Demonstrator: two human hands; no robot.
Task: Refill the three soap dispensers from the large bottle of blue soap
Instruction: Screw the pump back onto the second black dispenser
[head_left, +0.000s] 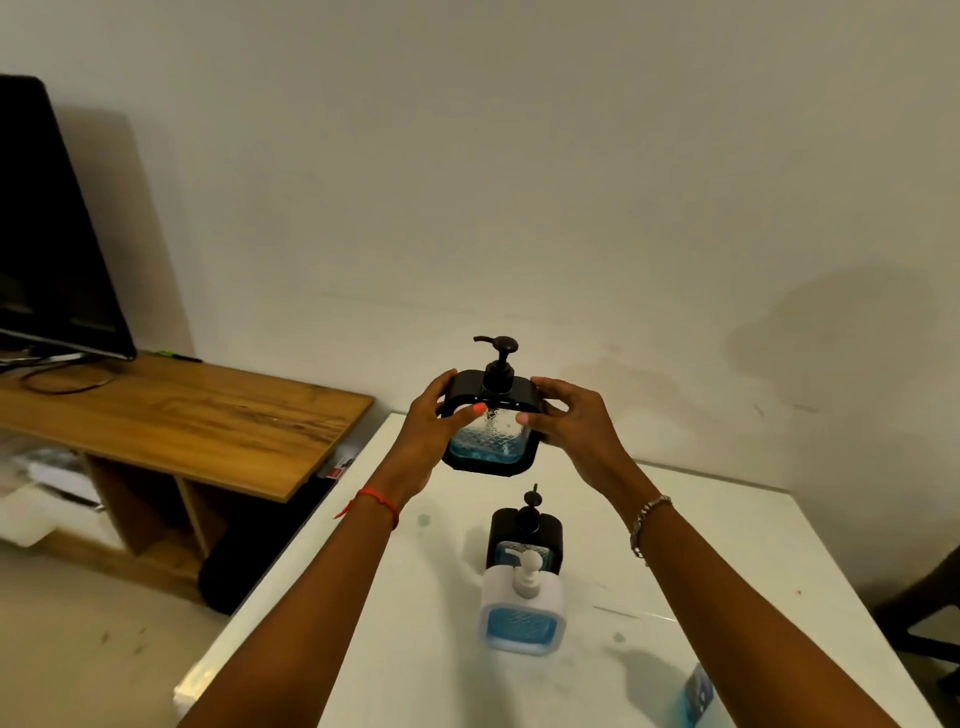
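A black-framed soap dispenser (491, 423) with a black pump is held up above the white table (395, 613); a little blue soap lies in its clear patterned body. My left hand (434, 434) grips its left side, my right hand (569, 431) its right side. Below it on the table stands a second black dispenser (525, 538), and in front of that a white dispenser (522, 608), both showing blue soap. The large blue soap bottle (698, 693) shows only partly at the bottom right, behind my right forearm.
A wooden desk (171, 415) with a dark monitor (47, 223) and cables stands to the left, a gap between it and the table. A bare wall lies behind. A dark chair (924, 618) stands at the right edge.
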